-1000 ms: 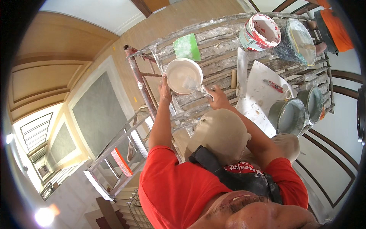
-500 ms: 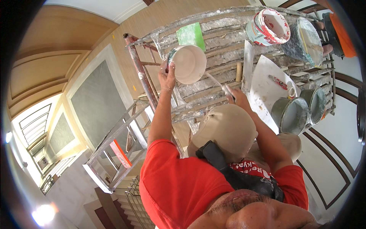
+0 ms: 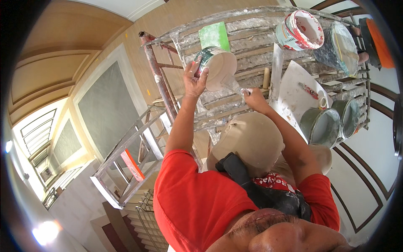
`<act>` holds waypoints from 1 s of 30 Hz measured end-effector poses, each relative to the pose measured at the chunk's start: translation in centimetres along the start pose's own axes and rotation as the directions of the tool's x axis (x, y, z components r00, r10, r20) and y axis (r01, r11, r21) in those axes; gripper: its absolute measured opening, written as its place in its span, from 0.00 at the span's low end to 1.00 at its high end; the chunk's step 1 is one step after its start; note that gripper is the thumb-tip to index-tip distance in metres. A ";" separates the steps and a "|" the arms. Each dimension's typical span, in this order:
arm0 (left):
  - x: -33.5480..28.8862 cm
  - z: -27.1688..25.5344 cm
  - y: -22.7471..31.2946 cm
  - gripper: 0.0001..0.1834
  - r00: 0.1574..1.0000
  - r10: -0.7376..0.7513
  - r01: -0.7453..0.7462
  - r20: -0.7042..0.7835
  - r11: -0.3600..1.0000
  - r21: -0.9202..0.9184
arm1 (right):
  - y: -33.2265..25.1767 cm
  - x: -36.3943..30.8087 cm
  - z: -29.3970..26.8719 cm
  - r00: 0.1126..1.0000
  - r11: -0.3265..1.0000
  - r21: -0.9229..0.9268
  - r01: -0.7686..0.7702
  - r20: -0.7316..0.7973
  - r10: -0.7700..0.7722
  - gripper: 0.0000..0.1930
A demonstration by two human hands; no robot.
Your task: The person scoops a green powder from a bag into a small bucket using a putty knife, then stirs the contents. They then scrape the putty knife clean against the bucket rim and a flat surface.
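Note:
My left hand (image 3: pixel 194 82) is closed on the side of a round plastic tub (image 3: pixel 222 67), tilted with its mouth toward me. The tub is pale inside and dark green, white and red outside. In my right hand (image 3: pixel 254 100) I grip the handle of a putty knife (image 3: pixel 230 82). Its broad, pale-smeared blade lies at the near right edge of the tub's mouth. Whether it touches the rim, I cannot tell. Just beyond the tub a green sheet (image 3: pixel 214 36) lies on the scaffold platform.
The slatted platform (image 3: pixel 247 42) is crusted with dried plaster. A red-smeared bucket (image 3: pixel 289 37) and a dark-sided bucket (image 3: pixel 331 42) stand at the far right. Nearer are a white board (image 3: pixel 289 86), a red-handled tool (image 3: pixel 309 90) and a greenish bucket (image 3: pixel 310 122). A red scaffold post (image 3: pixel 158 77) rises left.
The tub has shifted slightly right in my left hand and turned to show more of its outer side. The putty knife's blade has turned its broad face into view at the tub's mouth.

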State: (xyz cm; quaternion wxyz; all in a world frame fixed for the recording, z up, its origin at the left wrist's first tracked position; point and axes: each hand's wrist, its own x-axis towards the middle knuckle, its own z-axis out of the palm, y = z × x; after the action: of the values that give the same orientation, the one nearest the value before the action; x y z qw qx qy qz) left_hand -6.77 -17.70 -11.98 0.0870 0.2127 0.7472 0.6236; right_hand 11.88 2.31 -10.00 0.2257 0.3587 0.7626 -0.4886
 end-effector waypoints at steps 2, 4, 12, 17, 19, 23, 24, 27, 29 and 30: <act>0.4 -0.1 -0.4 0.24 0.999 -0.042 0.041 0.015 0.999 0.016 | -0.8 -0.9 -0.3 0.962 0.925 0.295 -0.241 0.200 0.186 0.20; 0.7 -0.4 -0.9 0.23 0.999 -0.044 0.044 0.015 0.998 0.036 | -1.4 -1.7 -0.9 0.904 0.704 0.579 -0.411 0.359 0.233 0.21; 0.6 -2.9 -2.7 0.24 0.982 -0.169 0.151 -0.086 0.971 -0.186 | -2.9 -6.3 -14.3 0.949 0.624 0.726 0.289 -0.301 -0.089 0.14; 1.8 -4.3 1.0 0.21 0.920 -0.391 0.389 0.009 0.918 0.082 | -5.0 -6.3 -22.7 0.239 0.832 -0.195 0.519 -0.902 -0.361 0.21; 2.0 -4.0 1.7 0.20 0.956 -0.288 0.291 -0.049 0.955 0.057 | -4.3 -4.8 -24.3 0.112 0.860 -0.391 0.328 -0.888 -0.446 0.23; 1.6 -5.3 -2.1 0.22 0.984 -0.173 0.172 -0.046 0.985 -0.015 | -2.3 -2.5 -24.7 0.455 0.905 -0.425 0.005 -0.805 -0.381 0.26; 1.6 -5.7 -2.7 0.23 0.979 -0.205 0.204 -0.017 0.978 -0.040 | -1.7 -2.5 -23.9 0.399 0.905 -0.423 0.051 -0.822 -0.407 0.26; 2.3 -5.7 -1.6 0.27 0.889 -0.452 0.453 0.081 0.891 -0.004 | 0.0 -2.3 -23.1 0.269 0.897 -0.413 0.156 -0.856 -0.441 0.24; 1.9 -5.6 -1.0 0.27 0.868 -0.489 0.494 0.085 0.868 -0.046 | -1.2 -2.8 -22.2 0.191 0.869 -0.437 0.233 -0.856 -0.481 0.24; 1.7 -5.2 -0.7 0.27 0.857 -0.508 0.514 0.084 0.855 -0.070 | -2.2 -3.6 -21.6 0.270 0.905 -0.272 0.327 -0.891 -0.366 0.22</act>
State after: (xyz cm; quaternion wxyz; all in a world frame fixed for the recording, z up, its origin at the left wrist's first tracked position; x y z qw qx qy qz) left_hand -10.46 -21.77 -11.34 0.2821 0.0220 0.7449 0.6042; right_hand 12.61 20.11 2.83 -0.3502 0.3916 0.8211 -0.2230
